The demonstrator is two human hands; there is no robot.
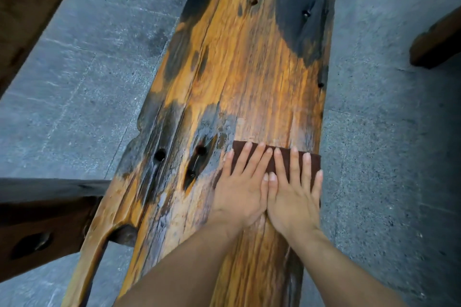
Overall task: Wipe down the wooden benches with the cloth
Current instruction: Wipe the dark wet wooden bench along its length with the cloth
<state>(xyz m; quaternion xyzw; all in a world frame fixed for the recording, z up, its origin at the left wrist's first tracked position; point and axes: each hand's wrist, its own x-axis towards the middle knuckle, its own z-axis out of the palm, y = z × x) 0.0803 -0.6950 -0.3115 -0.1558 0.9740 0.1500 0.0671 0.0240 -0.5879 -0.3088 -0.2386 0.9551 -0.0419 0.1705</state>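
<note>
Fingers (255,157) straight, slightly spread: left hand (239,189), right hand (294,197) press folded dark-brown cloth (315,161) onto weathered orange plank bench (249,70) near its right edge; rough grain may snag it.

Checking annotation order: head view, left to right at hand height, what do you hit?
Dark wooden beam → round hole → slotted hole → left hand → right hand → stone floor. The cloth spans both hands, so unplaced.
</note>
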